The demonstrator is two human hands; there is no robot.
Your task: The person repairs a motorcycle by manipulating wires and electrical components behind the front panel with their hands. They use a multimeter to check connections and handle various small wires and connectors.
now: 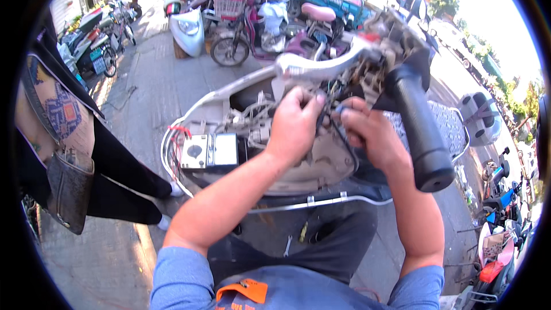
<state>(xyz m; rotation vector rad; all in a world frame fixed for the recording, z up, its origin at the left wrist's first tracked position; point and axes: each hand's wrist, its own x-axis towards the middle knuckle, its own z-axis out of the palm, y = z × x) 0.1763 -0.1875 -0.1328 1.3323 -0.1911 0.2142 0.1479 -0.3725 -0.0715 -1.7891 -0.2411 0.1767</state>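
Observation:
An opened scooter body [313, 169] with exposed wiring [261, 112] lies before me, its front cover off. My left hand [295, 123] is among the wires below the metal handlebar [313, 69], fingers closed around what looks like a wire or connector. My right hand [373, 138], just beside it, pinches a small blue piece [342, 109] on the wires. The black handlebar grip [419, 129] sticks out toward me, right of that hand. A meter with a dial [194, 150] and red leads [179, 130] rests in the scooter at left.
A standing person [120, 181] in black trousers with a bag [72, 189] is close on my left. Parked scooters and bicycles [258, 34] crowd the back; more two-wheelers [499, 235] line the right. A wrench [288, 245] lies on the pavement [115, 264] by my feet.

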